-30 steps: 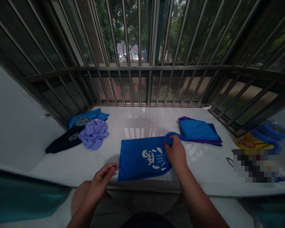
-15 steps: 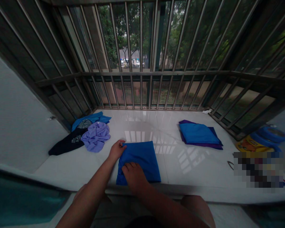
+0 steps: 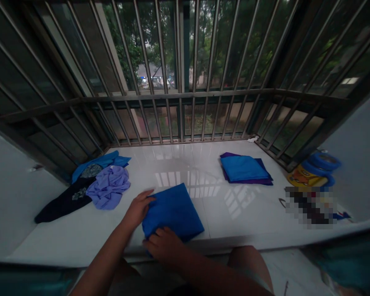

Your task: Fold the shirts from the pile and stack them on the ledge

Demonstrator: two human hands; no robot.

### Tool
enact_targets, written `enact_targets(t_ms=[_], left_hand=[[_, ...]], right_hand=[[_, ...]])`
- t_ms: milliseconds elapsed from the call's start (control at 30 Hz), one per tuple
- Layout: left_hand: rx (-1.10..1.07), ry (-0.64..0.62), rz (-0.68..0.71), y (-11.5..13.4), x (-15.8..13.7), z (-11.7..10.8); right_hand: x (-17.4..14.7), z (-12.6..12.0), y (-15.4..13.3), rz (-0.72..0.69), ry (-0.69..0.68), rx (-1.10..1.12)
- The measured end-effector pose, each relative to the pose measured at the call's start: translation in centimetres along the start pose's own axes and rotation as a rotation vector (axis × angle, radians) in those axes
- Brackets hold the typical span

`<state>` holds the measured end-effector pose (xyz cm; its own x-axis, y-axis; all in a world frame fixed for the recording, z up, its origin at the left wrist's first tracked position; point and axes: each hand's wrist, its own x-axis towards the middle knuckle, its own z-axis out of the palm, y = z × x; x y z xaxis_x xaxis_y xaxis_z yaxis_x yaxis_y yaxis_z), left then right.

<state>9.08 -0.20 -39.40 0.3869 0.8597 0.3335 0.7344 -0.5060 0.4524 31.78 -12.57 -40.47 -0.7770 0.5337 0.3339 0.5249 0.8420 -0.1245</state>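
Observation:
A folded blue cloth [image 3: 172, 209] lies in front of me near the front edge of the white ledge, turned at a slant. My left hand [image 3: 141, 206] grips its upper left corner, fingers closed over the edge. Lower down, my right hand [image 3: 164, 246] has its fingers curled on the near left corner, which they partly hide. Whether the cloth is a garment I cannot tell.
On the left of the white tiled ledge [image 3: 216, 213] lie a crumpled lilac cloth [image 3: 108, 187], a dark navy garment [image 3: 64, 203] and a bright blue one [image 3: 98, 160]. A folded blue and purple stack [image 3: 245, 168] sits right. Beyond it stands a yellow-and-blue container [image 3: 308, 172]. Metal bars [image 3: 181, 96] close the back.
The blue cloth has turned at a slant. My right hand has moved down to its near left corner, and my left hand stays at the upper left. The view has swung right.

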Motion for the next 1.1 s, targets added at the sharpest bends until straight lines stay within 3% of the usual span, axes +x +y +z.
enact_targets(t_ms=[100,233,333,467,600,733,867,1100], left_hand=[[0.123,-0.107,0.195,1.0,-4.6,0.6],[0.291,-0.160,0.229,3.1,-10.3,2.2],[0.336,-0.107,0.245,4.1,-12.3,3.6],[0.173,0.009,0.235,4.3,-11.9,3.8],[-0.002,0.102,0.086,3.7,-10.1,2.2],[0.006,0.198,-0.079,3.1,-8.2,1.4],[0.046,0.192,-0.075,2.9,-7.5,2.2],[0.036,0.186,-0.093,2.9,-7.6,2.4]], right_hand=[[-3.9,-1.8,1.7,-0.035,-0.025,0.023],[-8.8,-2.6,3.3,0.180,0.039,-0.037],[-10.3,-2.4,4.1,0.257,0.074,-0.104],[-10.2,-3.3,5.2,0.260,-0.029,-0.041],[-9.1,-7.3,6.0,0.429,-0.056,0.250],[-7.2,-13.9,6.7,0.724,0.086,0.589],[-6.1,-19.4,8.3,0.901,0.259,0.721],[-6.6,-22.8,13.5,1.297,0.567,1.288]])
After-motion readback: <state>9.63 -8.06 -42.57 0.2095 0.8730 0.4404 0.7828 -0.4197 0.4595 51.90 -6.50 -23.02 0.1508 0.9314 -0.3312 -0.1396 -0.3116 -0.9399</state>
